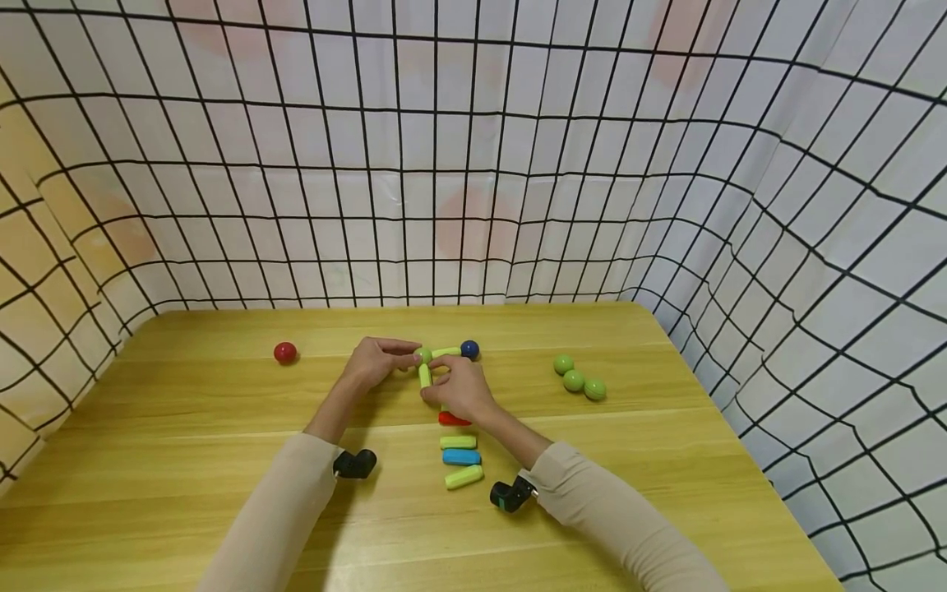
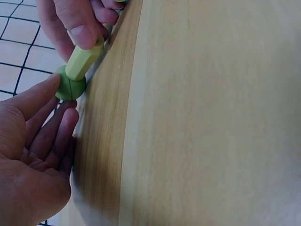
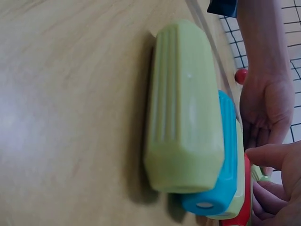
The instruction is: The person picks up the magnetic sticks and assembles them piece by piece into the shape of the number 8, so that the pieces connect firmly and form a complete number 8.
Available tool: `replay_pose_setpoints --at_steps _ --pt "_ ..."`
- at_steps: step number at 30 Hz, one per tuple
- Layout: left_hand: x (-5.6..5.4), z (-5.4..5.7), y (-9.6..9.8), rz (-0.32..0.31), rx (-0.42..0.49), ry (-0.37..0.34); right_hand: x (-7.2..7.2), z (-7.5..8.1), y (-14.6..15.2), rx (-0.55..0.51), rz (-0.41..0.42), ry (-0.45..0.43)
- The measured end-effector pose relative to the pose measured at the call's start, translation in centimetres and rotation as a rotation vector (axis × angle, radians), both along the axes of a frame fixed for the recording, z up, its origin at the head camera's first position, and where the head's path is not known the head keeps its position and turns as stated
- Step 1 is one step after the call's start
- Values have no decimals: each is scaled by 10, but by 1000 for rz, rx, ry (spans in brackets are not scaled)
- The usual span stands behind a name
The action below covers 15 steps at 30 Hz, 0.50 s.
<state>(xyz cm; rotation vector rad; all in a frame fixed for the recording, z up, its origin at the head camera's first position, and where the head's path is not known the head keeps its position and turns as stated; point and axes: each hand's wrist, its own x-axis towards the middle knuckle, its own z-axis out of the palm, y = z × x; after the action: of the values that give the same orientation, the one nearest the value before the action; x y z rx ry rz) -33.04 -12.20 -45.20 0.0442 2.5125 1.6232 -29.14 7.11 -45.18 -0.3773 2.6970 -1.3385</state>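
Observation:
My left hand [image 1: 376,362] pinches a green ball [image 1: 422,354] between thumb and fingertips. In the left wrist view, a yellow-green plastic rod [image 2: 84,61] meets that ball [image 2: 70,89], and the right hand's thumb and fingers grip the rod. From the head, my right hand [image 1: 462,386] sits just right of this rod [image 1: 425,376]. A second yellow-green rod [image 1: 446,352] reaches from near the green ball to a dark blue ball [image 1: 469,349]. In the right wrist view, the right hand [image 3: 282,183] partly hides the joint.
Nearer me lie a red rod [image 1: 454,418], partly covered by the right hand, a yellow-green rod [image 1: 459,442], a blue rod [image 1: 461,456] and another yellow-green rod [image 1: 464,477]. Three green balls [image 1: 573,380] lie right, a red ball [image 1: 285,353] left. Black netting [image 1: 399,173] surrounds the table.

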Motion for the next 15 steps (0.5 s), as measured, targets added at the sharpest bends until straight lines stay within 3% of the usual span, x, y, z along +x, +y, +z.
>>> replay_pose_setpoints --at_steps 15 --pt "-1 0 0 -3 6 -5 2 3 1 -67 -19 23"
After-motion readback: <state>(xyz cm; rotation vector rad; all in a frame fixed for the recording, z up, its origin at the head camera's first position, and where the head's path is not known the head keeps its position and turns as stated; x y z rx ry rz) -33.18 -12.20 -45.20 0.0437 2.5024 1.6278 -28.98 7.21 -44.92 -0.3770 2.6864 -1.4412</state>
